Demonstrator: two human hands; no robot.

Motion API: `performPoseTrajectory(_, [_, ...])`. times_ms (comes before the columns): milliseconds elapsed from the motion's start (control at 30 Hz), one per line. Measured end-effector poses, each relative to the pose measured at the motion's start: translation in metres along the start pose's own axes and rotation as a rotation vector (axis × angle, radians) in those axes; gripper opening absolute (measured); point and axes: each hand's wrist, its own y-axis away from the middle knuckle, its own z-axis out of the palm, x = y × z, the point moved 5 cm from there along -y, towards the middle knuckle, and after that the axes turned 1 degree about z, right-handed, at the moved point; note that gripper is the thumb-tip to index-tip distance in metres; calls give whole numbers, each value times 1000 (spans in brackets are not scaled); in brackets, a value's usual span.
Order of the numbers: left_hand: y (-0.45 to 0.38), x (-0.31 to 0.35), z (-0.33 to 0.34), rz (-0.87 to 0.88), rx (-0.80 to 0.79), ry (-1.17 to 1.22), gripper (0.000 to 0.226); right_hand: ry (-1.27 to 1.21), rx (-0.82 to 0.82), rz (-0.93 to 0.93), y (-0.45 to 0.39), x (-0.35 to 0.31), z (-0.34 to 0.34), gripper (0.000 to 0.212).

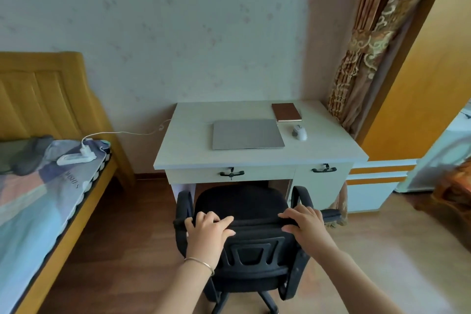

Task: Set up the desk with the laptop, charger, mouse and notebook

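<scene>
A: Head view is showing both hands on the top edge of the black office chair point(242, 201) backrest. Left hand point(207, 231) is lying over the rim with its fingers point(221, 222) loosely curled on it; right hand point(307, 223) is gripping the rim too, thumb under, fingers over.

B: Task items?

A: Closed silver laptop point(247, 134) is sitting mid-counter point(183, 150). Brown notebook point(286, 111) is lying just behind its right corner, white mouse point(299, 132) just right of it. Charger point(86, 151) is plugged into a white power strip point(74, 159) on the bed point(38, 199), its cable point(132, 132) running up towards the laptop's back left.

B: So, judging by that, the layout is mostly done and the chair is the step in hand?

A: Looking that way. Advice: be keeping both hands level so the castors are rolling straight, and be steering the armrests clear of the drawer handles point(232, 173). Cable is hanging well left, so snagging is looking unlikely.
</scene>
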Motion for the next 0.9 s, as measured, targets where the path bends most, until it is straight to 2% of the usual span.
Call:
performPoseTrajectory(300, [-51, 4, 8, -28, 0, 14, 34, -29, -41, 1, -56, 17, -6, 28])
performPoseTrajectory(400, [-56, 2, 8, -9, 48, 21, 32, 6, -46, -18, -61, 16, -6, 28])
performPoseTrajectory(533, [-56, 2, 8, -58, -61, 7, 38, 12, -17, -22, -58, 17, -4, 30])
performPoseTrajectory(700, [-50, 9, 2, -32, -56, 43, 38, 79, -85, -32, -56, 11, -12, 31])
performPoseTrajectory(767, [-44, 7, 2, -20, -162, -64, 42, 144, -238, -10, -53, 5, -17, 35])
performPoseTrajectory(833, [-44, 17, -24, -6, -338, -160, 46, 199, -374, -40, -52, -16, -42, 41])
performPoseTrajectory(900, [-53, 33, -76, -17, -402, -132, 49, 183, -373, -97, -51, -43, -86, 43])
